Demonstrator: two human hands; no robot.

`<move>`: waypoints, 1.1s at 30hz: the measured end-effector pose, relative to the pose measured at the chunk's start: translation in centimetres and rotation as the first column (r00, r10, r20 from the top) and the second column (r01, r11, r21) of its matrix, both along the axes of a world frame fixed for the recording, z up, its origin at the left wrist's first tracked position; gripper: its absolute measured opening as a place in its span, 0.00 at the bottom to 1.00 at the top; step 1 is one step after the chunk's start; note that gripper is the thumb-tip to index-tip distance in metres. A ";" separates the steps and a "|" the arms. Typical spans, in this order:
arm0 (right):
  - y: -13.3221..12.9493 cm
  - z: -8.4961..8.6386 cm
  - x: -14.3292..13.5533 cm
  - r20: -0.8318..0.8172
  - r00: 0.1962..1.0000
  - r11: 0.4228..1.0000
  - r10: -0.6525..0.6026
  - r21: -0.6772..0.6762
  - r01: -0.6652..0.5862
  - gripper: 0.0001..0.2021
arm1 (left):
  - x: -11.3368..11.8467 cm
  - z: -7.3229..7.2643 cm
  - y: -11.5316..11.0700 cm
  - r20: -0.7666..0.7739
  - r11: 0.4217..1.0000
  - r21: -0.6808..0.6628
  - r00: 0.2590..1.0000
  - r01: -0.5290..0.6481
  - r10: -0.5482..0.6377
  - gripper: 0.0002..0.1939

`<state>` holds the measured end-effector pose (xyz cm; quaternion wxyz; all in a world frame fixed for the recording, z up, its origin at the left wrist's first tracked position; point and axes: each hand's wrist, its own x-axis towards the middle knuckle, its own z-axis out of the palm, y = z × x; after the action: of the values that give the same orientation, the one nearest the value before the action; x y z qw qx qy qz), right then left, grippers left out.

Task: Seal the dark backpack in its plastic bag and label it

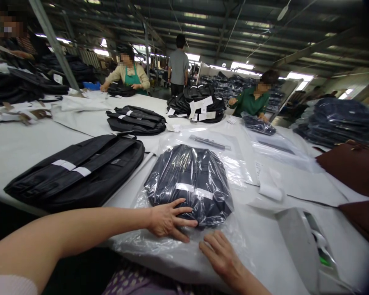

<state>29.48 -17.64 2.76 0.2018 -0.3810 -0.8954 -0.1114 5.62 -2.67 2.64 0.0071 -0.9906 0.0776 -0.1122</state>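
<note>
- Got a dark backpack [187, 164] front and centre, lying flat on the white table [15, 139] near the close edge, sleeved in a clear plastic bag [133, 246], with loose film spilling toward the near side.
- Can see two white bands [184, 187] on its straps through the shiny plastic.
- Pressing on the backpack's near end with the left hand [172, 221], palm down, fingers spread wide.
- Just to the right, resting by the loose plastic with the right hand [223, 258], fingers curled in; honestly can't tell if pinching any film.
- Over on the left, got a bigger black backpack [83, 172], unbagged, with another black backpack [138, 121] farther back.
- Just beyond the bagged one, spotting flat clear bags [233, 164].
- Off right, seeing a brown bag [350, 168] and a tall stack of bagged packs [341, 119].
- Across the table, working away: a person in green [252, 100], touching a dark bundle [258, 124].
</note>
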 end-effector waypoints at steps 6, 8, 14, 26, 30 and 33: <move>2.8 2.5 -0.2 0.030 0.989 0.987 0.148 0.063 -0.150 0.08 | -0.1 0.1 0.1 0.000 0.999 0.034 1.000 0.027 -0.027 0.25; 3.9 2.2 -0.3 -0.051 0.987 0.988 0.153 -0.015 -0.154 0.09 | -0.2 0.2 0.1 0.001 0.998 0.048 1.000 0.027 -0.028 0.23; 4.9 0.0 -0.6 -0.397 0.914 0.995 0.084 -0.018 -0.100 0.12 | -0.2 -0.4 0.2 0.040 0.998 0.056 0.999 0.020 -0.022 0.24; 5.3 -1.2 -0.3 -0.499 0.867 0.999 0.008 0.031 0.008 0.10 | -8.6 3.2 -7.8 -0.069 0.797 -0.300 0.845 -0.524 0.530 0.41; 5.1 -1.2 -0.3 -0.502 0.865 0.999 -0.016 0.027 0.033 0.10 | -10.9 -0.4 -9.3 0.064 0.678 -0.132 0.676 -0.723 0.734 0.37; 4.9 -1.4 -0.3 -0.505 0.862 0.999 -0.032 0.022 0.050 0.09 | -11.2 -2.5 -8.4 0.246 0.704 -0.145 0.664 -0.695 0.706 0.23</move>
<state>29.22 -12.69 1.35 0.4330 -0.4123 -0.8011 -0.0274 -5.55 -11.08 0.11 0.0417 -0.9174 -0.3127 -0.2426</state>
